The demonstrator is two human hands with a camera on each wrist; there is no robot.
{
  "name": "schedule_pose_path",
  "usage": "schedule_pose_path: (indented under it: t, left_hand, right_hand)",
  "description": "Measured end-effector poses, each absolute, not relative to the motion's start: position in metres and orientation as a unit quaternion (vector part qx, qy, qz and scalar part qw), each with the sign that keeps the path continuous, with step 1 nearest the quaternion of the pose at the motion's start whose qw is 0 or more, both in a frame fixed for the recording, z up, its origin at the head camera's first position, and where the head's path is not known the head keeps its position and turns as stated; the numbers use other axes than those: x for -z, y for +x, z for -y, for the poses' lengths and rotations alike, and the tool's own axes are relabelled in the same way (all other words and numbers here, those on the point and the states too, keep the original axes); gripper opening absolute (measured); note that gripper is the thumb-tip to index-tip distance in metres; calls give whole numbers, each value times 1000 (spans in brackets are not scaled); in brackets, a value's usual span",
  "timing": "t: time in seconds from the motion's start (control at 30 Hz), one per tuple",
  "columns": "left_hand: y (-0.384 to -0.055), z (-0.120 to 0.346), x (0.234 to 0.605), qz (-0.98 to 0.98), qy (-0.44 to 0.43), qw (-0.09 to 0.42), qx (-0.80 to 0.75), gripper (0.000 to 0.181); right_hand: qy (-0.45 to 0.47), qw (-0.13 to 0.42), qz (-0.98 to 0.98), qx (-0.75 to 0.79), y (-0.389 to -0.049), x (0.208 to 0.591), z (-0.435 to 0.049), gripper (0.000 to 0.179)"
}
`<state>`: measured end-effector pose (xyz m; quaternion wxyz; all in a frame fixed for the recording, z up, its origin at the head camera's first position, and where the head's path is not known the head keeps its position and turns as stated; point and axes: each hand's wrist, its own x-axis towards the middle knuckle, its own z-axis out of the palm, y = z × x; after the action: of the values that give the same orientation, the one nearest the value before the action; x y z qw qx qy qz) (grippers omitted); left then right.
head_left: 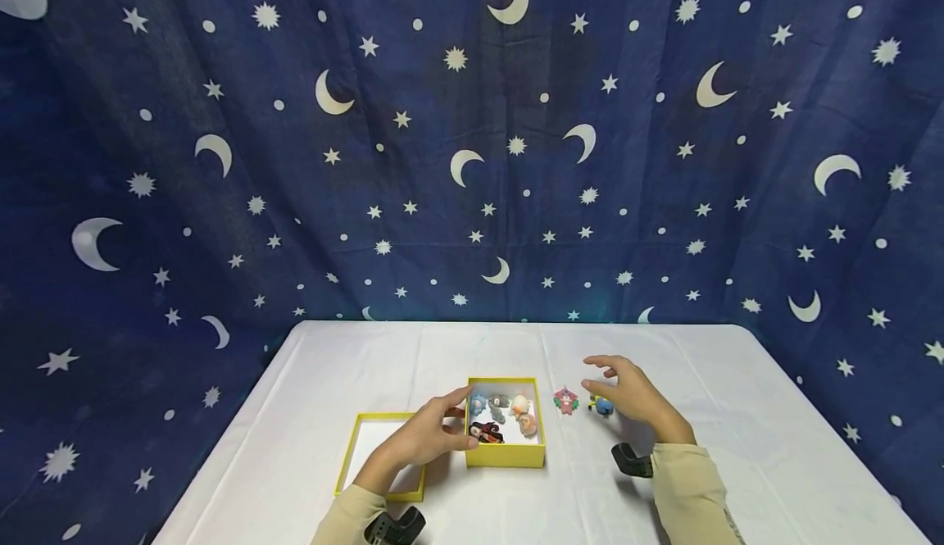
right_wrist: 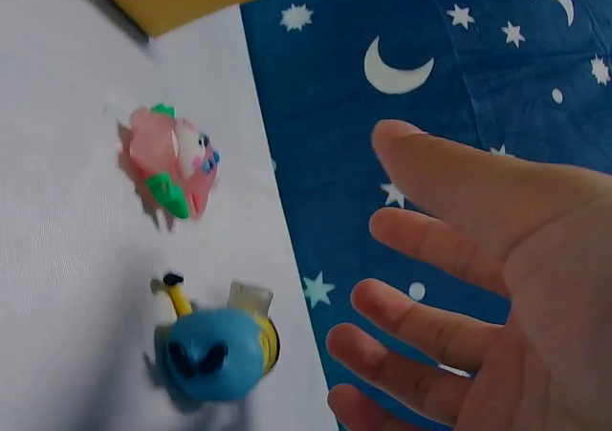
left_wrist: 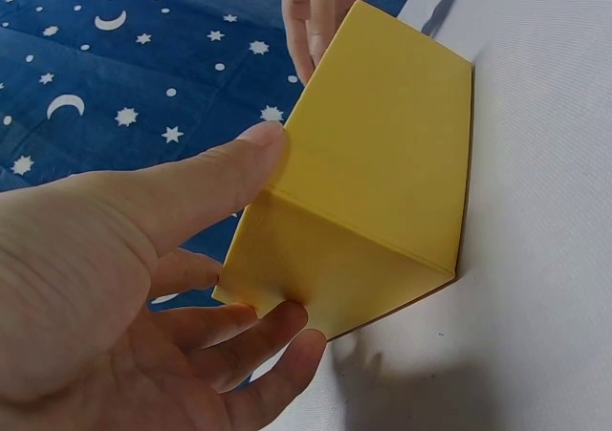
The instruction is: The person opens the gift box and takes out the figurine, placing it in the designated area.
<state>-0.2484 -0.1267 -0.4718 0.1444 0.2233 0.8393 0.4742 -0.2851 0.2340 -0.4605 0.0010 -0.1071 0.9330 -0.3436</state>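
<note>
A yellow box [head_left: 505, 456] stands uncovered on the table with several small figurines [head_left: 519, 406] on its white floor. My left hand [head_left: 426, 433] grips the box by its left side, thumb at the near corner and other fingers along the wall and rim, as the left wrist view shows. My right hand [head_left: 629, 391] hovers over the table right of the box, fingers spread and holding nothing. Below it lies a blue and yellow figurine [right_wrist: 218, 355]. Between that and the box lies a pink figurine with green parts [right_wrist: 169, 156]. Neither is touched.
A yellow-rimmed lid [head_left: 356, 451], white inside, lies left of the box, partly behind the left forearm. White cloth covers the table [head_left: 737, 414]. A dark blue curtain [head_left: 472, 225] with moons and stars hangs behind and at both sides.
</note>
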Motion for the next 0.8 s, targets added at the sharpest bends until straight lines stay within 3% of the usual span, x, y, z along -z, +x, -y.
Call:
schedule_pose_path:
  t: [0.3, 0.8]
  left_hand:
    - [-252, 126, 474, -838, 228, 139, -475, 84]
    - [-250, 128, 474, -831, 235, 144, -482, 85]
  right_hand:
    - [-129, -26, -919, 371, -286, 451, -217, 43]
    - [-176, -23, -899, 400, -280, 453, -185, 43]
